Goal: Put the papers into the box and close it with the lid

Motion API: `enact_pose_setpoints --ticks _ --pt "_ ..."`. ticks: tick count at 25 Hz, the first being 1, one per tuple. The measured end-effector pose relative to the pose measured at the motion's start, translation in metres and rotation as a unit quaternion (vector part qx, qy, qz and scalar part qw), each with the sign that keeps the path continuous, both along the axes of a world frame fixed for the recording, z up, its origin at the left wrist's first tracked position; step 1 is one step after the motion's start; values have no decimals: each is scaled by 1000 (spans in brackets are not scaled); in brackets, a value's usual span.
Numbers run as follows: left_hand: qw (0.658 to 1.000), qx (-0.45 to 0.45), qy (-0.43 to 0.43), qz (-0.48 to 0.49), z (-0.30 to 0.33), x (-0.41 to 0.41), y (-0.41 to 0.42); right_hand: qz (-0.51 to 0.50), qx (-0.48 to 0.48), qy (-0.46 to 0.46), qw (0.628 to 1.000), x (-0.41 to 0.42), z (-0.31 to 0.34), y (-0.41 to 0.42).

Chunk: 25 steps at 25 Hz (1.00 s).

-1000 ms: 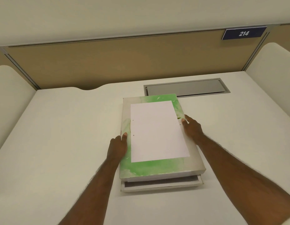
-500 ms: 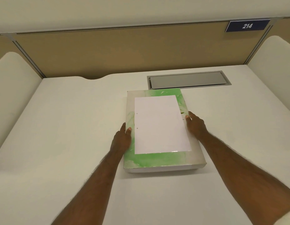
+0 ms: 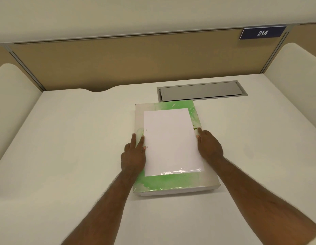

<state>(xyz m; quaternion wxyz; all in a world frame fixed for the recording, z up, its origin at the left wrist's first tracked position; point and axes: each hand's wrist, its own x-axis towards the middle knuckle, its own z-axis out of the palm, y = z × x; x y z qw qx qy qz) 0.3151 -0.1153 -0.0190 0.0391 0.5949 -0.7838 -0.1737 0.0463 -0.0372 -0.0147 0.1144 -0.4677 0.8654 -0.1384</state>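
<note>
Where a second before the lid had sat raised with the box's base showing beneath its near edge, it now sat fully down. The left hand (image 3: 134, 154) lay flat, fingers spread, gripping nothing, on the lid (image 3: 173, 181) at the middle of the desk (image 3: 65, 147); the right hand (image 3: 209, 147) rested likewise. Closure looked complete; the papers were hidden.

A cream surface (image 3: 65, 156) fills the view, with a grey metal flap (image 3: 201, 90) set into it. Behind stands a tan partition panel (image 3: 127, 62) with a blue sign (image 3: 262, 33) reading 214. Rounded cream side dividers (image 3: 295, 73) stand at both sides.
</note>
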Motion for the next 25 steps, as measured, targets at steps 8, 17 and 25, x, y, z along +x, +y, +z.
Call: enact_pose_setpoints --ticks 8,17,25 --pt "999 -3 -23 -41 0 -3 -12 27 56 56 997 0 1 -4" --pt "991 -8 -63 -115 5 -28 -8 167 90 104 976 32 5 -15" --pt "991 4 -50 -120 5 -30 -12 175 98 45 979 36 8 -13"
